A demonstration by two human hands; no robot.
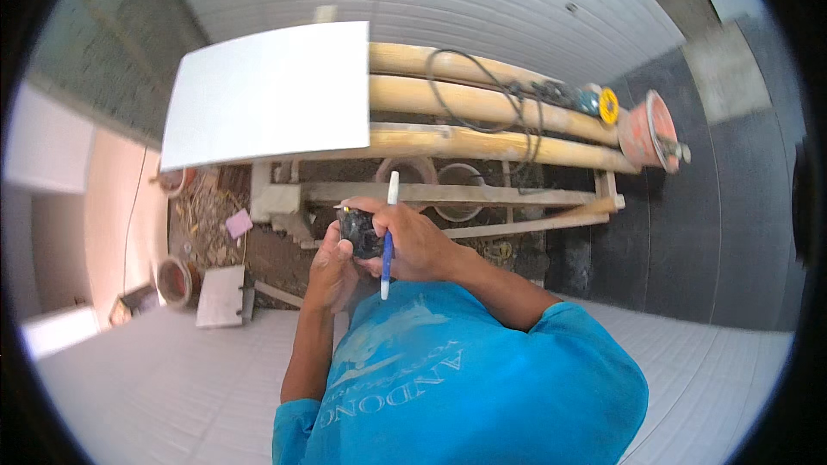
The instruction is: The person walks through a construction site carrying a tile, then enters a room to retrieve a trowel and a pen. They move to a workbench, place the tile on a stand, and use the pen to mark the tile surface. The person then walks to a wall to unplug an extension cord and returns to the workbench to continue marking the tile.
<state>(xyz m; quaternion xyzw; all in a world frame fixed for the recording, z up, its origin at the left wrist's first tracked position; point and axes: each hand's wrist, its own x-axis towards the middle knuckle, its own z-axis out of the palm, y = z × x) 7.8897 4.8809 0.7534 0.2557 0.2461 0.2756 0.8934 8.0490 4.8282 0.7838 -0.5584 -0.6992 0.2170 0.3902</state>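
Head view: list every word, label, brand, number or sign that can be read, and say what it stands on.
Blue T-shirt: large pale lettering, legible but not copied here; a smaller line beside it is too faint to read.
Dark handheld object: any marking too small to read.
Blue-and-white marker: no lettering can be made out.
Angle grinder: any marking too small to read.

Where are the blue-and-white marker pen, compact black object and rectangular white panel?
Blue-and-white marker pen (387,250), head view: blue barrel.
Black object (365,236), head view: exposed side.
White panel (269,96), head view: middle of upper face.
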